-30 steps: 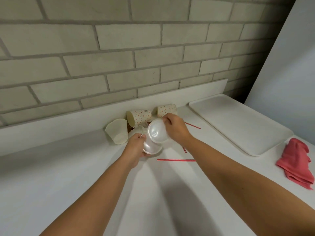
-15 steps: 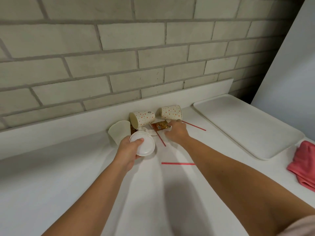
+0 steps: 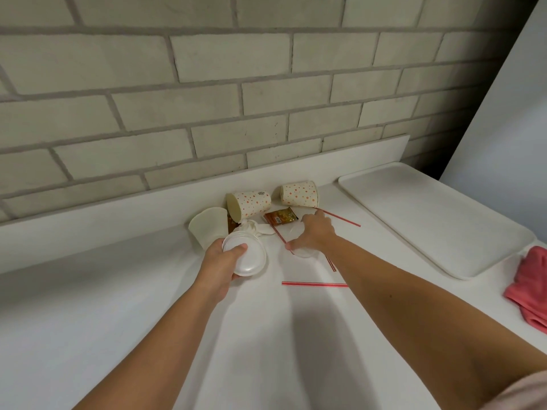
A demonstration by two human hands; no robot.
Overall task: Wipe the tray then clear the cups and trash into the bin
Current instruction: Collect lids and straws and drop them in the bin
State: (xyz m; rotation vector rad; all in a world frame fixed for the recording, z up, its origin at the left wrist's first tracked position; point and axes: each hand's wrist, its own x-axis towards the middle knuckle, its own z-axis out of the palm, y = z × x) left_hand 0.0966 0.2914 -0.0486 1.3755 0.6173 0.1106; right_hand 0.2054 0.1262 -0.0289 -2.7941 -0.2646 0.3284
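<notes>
My left hand (image 3: pixel 222 261) grips a small stack of white plastic lids (image 3: pixel 247 257) just above the counter. My right hand (image 3: pixel 313 235) lies over another pale lid (image 3: pixel 305 252) on the counter, thumb at its near edge and fingers curled over its far side. Behind them, two dotted paper cups (image 3: pixel 250 204) (image 3: pixel 300 195) and a plain white cup (image 3: pixel 208 226) lie on their sides by the wall. A brown sachet (image 3: pixel 279 217), a crumpled napkin (image 3: pixel 251 227) and red-striped straws (image 3: pixel 315 284) (image 3: pixel 340 219) are scattered around. The white tray (image 3: pixel 429 220) sits at the right.
A pink cloth (image 3: pixel 529 288) lies bunched at the right edge, beside the tray's near corner. A brick wall with a low white upstand runs behind the counter. A pale panel rises at the far right.
The lid my right hand held now sits on the stack in my left hand. My right hand reached toward the sachet, then drew back onto another lid on the counter.
</notes>
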